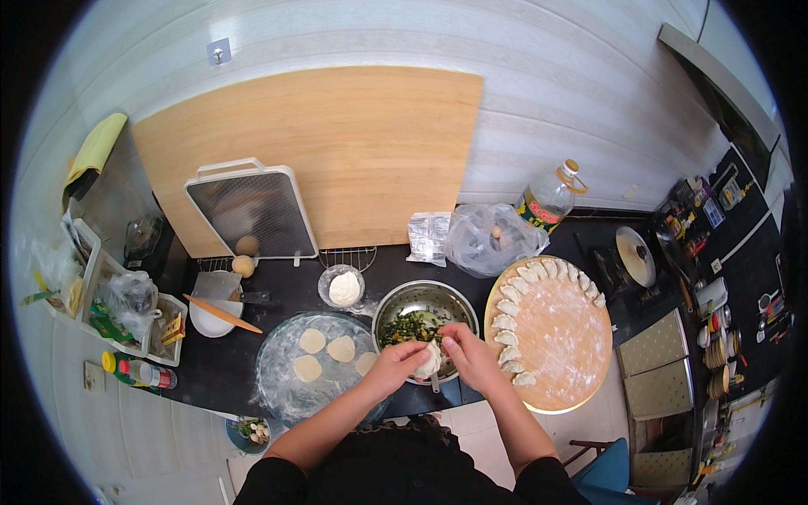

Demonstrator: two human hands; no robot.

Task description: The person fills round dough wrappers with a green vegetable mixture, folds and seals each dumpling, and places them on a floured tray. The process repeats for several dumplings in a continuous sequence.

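Observation:
My left hand [394, 368] holds a floury dumpling [430, 361] between thumb and fingers, above the near side of a steel bowl. Close to the dumpling's upper right edge are the fingertips of my right hand [468, 355]; whether they pinch the dough is not clear. Chopped green filling [410, 329] lies inside the steel bowl [459, 295], and a utensil handle [435, 384] sticks out over its near rim. To the left, several flat dough wrappers [341, 348] rest on a floured round glass board [278, 385]. Several folded dumplings [507, 322] line the edge of a round wooden board [562, 353] at right.
Behind the bowl stand a small bowl of flour [344, 289], a plastic bag [489, 243] and an oil bottle [548, 196]. A rolling pin [222, 314] and a cleaver [218, 287] lie across a white bowl [214, 320]. A lidded pan [634, 255] sits far right.

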